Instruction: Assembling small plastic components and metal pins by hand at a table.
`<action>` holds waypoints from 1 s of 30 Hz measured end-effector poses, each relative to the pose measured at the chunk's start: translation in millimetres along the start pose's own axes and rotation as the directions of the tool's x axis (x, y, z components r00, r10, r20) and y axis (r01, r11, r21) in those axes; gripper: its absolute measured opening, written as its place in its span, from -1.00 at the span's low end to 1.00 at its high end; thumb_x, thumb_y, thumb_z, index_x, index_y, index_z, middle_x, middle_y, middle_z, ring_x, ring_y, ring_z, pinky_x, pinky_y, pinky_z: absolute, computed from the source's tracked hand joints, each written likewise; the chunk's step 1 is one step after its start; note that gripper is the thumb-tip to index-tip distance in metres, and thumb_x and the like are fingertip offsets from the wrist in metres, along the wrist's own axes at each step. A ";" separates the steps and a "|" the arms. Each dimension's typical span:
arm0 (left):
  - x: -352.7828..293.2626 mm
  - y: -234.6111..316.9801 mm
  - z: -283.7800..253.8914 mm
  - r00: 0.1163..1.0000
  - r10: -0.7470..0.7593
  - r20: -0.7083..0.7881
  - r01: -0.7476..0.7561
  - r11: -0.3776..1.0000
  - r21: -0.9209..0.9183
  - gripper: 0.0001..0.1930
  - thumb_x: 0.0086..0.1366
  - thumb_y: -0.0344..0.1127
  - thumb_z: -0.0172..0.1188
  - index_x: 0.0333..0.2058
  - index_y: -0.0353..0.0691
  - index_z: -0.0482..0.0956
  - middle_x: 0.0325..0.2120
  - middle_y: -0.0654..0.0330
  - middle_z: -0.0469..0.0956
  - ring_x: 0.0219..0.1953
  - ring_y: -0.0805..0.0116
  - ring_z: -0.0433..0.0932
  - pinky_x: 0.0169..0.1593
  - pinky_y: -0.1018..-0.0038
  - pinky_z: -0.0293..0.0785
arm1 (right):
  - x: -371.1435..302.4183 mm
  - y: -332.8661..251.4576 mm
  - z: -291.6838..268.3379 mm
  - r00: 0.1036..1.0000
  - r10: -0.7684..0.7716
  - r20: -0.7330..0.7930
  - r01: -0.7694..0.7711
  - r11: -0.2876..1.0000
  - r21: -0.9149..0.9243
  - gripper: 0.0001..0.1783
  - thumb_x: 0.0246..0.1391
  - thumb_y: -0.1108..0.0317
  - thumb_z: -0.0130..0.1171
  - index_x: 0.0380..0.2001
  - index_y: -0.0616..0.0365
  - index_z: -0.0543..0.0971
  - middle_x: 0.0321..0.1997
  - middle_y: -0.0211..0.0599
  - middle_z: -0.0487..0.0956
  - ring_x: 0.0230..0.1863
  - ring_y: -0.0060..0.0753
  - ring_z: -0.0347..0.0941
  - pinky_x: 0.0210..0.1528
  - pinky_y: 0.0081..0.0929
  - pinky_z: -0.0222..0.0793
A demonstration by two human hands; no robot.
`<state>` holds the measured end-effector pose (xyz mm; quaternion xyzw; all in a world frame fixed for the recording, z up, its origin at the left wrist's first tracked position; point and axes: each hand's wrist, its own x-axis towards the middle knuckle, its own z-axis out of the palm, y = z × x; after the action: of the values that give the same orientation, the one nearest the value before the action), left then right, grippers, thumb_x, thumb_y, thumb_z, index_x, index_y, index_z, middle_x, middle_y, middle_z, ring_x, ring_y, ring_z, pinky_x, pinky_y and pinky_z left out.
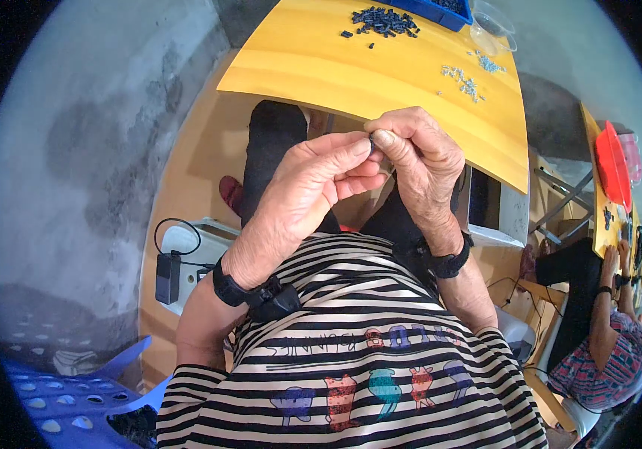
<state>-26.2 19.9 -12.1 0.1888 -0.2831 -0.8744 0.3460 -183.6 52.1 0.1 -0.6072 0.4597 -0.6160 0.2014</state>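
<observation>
My left hand point(317, 176) and my right hand point(424, 161) meet in front of my body, just off the near edge of the yellow table point(321, 63). Between the fingertips of both hands sits a small dark piece point(371, 142), mostly covered by thumbs and fingers. Both hands pinch it, thumb against forefinger. A heap of small black pieces point(387, 22) lies toward the back of the table. To the right of it are small silvery parts point(465, 82) scattered in two loose clusters.
A blue tray point(429, 10) of dark pieces and a clear plastic tub point(494, 28) stand at the table's back. At right, a co-worker point(605, 352) works at another table with a red tray point(613, 165). A blue plastic chair point(74, 400) is lower left.
</observation>
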 end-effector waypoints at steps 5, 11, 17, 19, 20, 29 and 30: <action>-2.2 3.2 4.5 0.995 0.092 -0.037 -0.083 0.976 0.203 -0.78 0.24 -0.36 0.15 -0.16 -0.32 0.54 -0.35 0.16 0.58 -0.34 0.44 0.58 -0.17 0.38 0.60 | 2.1 -4.1 -3.1 0.995 0.011 0.101 -0.025 0.991 0.133 -0.89 0.04 0.44 0.19 -0.38 0.24 0.62 -0.48 -0.40 0.57 -0.47 -0.59 0.44 -0.40 -0.65 0.36; -8.4 4.5 13.5 0.965 0.250 -0.082 -0.192 0.882 0.429 -0.78 0.22 -0.41 0.18 -0.18 -0.35 0.55 -0.38 0.09 0.60 -0.40 0.38 0.61 -0.24 0.42 0.62 | 4.0 -3.9 -12.4 0.900 0.310 0.307 -0.423 0.793 0.439 -0.83 0.13 0.35 0.13 -0.31 0.20 0.62 -0.45 -0.47 0.57 -0.49 -0.73 0.38 -0.47 -0.74 0.28; -8.5 4.5 17.6 0.950 0.302 -0.078 -0.214 0.811 0.544 -0.81 0.20 -0.43 0.19 -0.21 -0.37 0.56 -0.40 0.09 0.61 -0.43 0.38 0.61 -0.27 0.45 0.61 | 3.3 -3.8 -12.3 0.857 0.385 0.343 -0.513 0.701 0.495 -0.86 0.09 0.40 0.16 -0.29 0.18 0.60 -0.43 -0.46 0.58 -0.50 -0.73 0.37 -0.47 -0.74 0.28; -8.0 4.0 16.5 0.947 0.316 -0.064 -0.226 0.791 0.568 -0.81 0.20 -0.45 0.20 -0.22 -0.37 0.57 -0.41 0.09 0.61 -0.43 0.38 0.61 -0.28 0.46 0.61 | 3.7 -3.1 -12.7 0.853 0.390 0.347 -0.520 0.698 0.492 -0.86 0.08 0.41 0.16 -0.28 0.18 0.60 -0.43 -0.46 0.58 -0.50 -0.73 0.37 -0.47 -0.74 0.28; -7.8 3.6 15.9 0.942 0.331 -0.050 -0.239 0.770 0.592 -0.82 0.19 -0.46 0.20 -0.22 -0.38 0.57 -0.42 0.09 0.61 -0.43 0.38 0.61 -0.28 0.47 0.60 | 3.8 -2.6 -12.7 0.849 0.394 0.353 -0.526 0.696 0.488 -0.86 0.08 0.42 0.17 -0.28 0.18 0.59 -0.43 -0.46 0.58 -0.50 -0.73 0.37 -0.47 -0.75 0.27; -4.6 1.5 18.6 0.924 0.376 -0.070 -0.257 0.746 0.615 -0.83 0.16 -0.50 0.22 -0.25 -0.40 0.58 -0.45 0.08 0.60 -0.44 0.37 0.60 -0.30 0.49 0.59 | 0.1 1.2 -7.8 0.847 0.380 0.372 -0.528 0.686 0.500 -0.80 0.10 0.40 0.15 -0.18 0.18 0.54 -0.38 -0.46 0.56 -0.49 -0.72 0.40 -0.44 -0.76 0.30; -4.7 0.6 18.0 0.925 0.374 -0.070 -0.255 0.746 0.615 -0.83 0.16 -0.50 0.22 -0.25 -0.40 0.58 -0.45 0.08 0.60 -0.44 0.37 0.60 -0.30 0.49 0.59 | -0.6 2.6 -8.0 0.846 0.382 0.371 -0.529 0.685 0.501 -0.80 0.10 0.40 0.15 -0.18 0.18 0.54 -0.38 -0.46 0.56 -0.49 -0.72 0.40 -0.44 -0.76 0.30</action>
<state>-32.1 29.5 2.7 0.3190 -0.5363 -0.6477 0.4372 -191.8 53.8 -1.1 -0.4490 0.3568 -0.5795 0.5790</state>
